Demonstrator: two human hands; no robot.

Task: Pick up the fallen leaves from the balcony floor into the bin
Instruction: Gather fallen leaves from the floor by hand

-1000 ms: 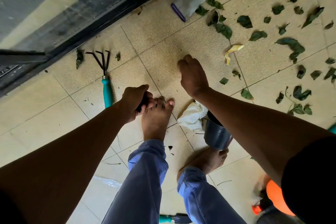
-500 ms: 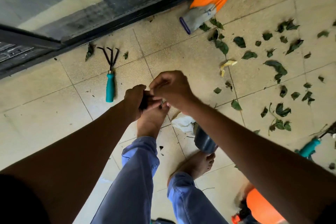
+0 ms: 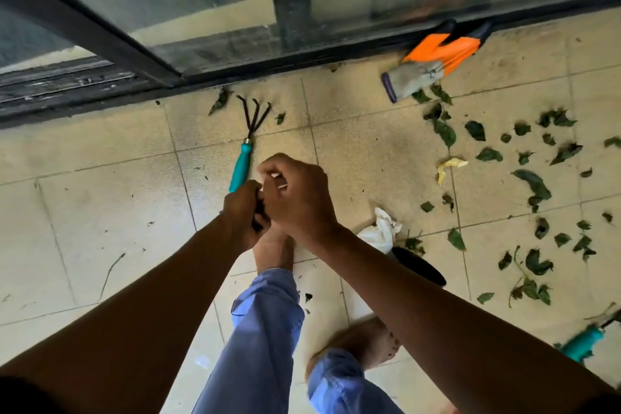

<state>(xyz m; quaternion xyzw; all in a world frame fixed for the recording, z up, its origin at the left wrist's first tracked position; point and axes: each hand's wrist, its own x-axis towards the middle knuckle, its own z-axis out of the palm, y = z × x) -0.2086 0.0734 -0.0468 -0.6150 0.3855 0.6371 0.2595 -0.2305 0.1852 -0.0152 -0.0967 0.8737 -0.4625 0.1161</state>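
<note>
Many dark crumpled leaves (image 3: 534, 183) scattered.

Green leaves (image 3: 534, 183), teal-handled rake (image 3: 242, 165), orange glove (image 3: 433, 59)

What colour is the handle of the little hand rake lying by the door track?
Teal, on the hand rake's handle, seen in the head view.

Pale speckled floor tiles (image 3: 100, 198) below a dark-framed sliding glass door (image 3: 188, 7).
</note>
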